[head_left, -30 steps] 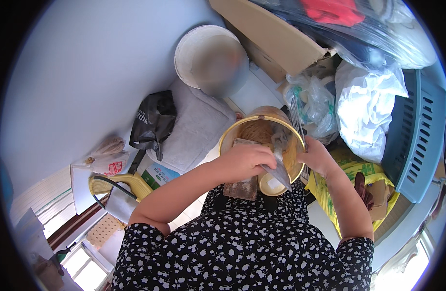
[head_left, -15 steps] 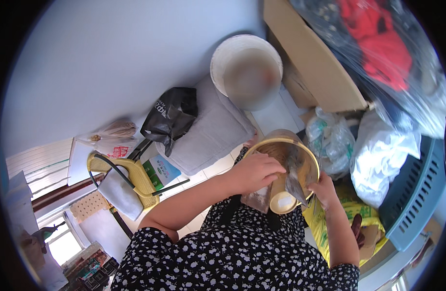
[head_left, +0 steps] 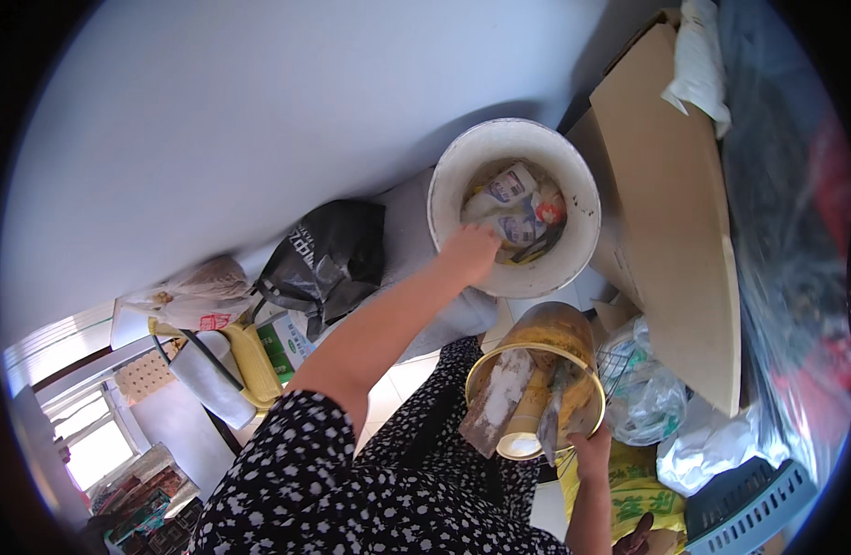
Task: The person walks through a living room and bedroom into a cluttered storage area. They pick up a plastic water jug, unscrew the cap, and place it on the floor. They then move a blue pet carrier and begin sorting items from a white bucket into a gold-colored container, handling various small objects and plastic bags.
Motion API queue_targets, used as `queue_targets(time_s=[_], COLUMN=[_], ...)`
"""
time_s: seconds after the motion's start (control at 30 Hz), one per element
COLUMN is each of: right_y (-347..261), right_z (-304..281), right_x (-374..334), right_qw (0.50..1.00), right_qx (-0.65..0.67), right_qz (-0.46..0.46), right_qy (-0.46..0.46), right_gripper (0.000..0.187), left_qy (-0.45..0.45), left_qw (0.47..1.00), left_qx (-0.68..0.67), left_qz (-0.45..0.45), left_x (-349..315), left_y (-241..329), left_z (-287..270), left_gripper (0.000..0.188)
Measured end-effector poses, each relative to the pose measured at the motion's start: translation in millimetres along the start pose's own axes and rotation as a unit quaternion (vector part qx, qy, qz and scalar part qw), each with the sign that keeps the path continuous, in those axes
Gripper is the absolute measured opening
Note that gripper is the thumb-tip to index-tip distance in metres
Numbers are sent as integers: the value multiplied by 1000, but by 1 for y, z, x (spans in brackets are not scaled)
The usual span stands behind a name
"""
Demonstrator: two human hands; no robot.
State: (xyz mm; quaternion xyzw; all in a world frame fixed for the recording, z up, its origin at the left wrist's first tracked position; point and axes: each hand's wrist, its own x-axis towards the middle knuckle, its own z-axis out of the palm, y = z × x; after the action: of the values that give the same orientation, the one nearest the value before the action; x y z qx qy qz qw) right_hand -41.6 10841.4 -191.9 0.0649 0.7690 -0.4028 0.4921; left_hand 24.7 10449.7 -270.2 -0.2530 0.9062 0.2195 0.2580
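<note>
My left hand [head_left: 472, 253] reaches over the near rim of a large white bucket [head_left: 587, 199], its fingertips at the things inside; its finger grip is partly hidden. Inside lie white packages [head_left: 510, 187] with blue print, a small red-and-white item [head_left: 549, 213] and some dark pieces. My right hand [head_left: 591, 450] is closed on the rim of a smaller, yellow-rimmed bucket [head_left: 557, 326], tilted so its mouth faces me. It holds a flat, white-smeared piece [head_left: 501, 393], a pale yellow cylinder [head_left: 528, 412] and a grey blade-like piece [head_left: 552, 416].
A black plastic bag [head_left: 328, 254] rests on a grey cushioned surface [head_left: 425, 324] to the left, near a yellow chair [head_left: 245, 361]. Right stand a large cardboard box [head_left: 666, 222], clear plastic bags [head_left: 649, 398], a yellow bag [head_left: 633, 495] and a blue slotted basket [head_left: 754, 509].
My left hand has left the yellow-rimmed bucket and moved up and forward into the white bucket. The view has shifted, and my right hand still grips the smaller bucket.
</note>
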Motion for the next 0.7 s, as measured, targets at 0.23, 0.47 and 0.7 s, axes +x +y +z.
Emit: queue_targets(time_s=[0.23, 0.47, 0.7], right_y=[3, 19, 28], right_z=[7, 5, 1], right_x=[2, -4, -14], right_qw=[996, 982, 982], right_qx=[31, 80, 116], right_qz=[63, 136, 106], right_qy=[58, 104, 103], right_gripper=[53, 56, 53], left_qy=[-257, -263, -194], left_qw=[919, 927, 974], left_qx=[297, 259, 87], left_qz=[-48, -63, -75], left_x=[166, 189, 155], left_y=[-69, -78, -65], left_z=[162, 182, 91], left_gripper=[54, 52, 42])
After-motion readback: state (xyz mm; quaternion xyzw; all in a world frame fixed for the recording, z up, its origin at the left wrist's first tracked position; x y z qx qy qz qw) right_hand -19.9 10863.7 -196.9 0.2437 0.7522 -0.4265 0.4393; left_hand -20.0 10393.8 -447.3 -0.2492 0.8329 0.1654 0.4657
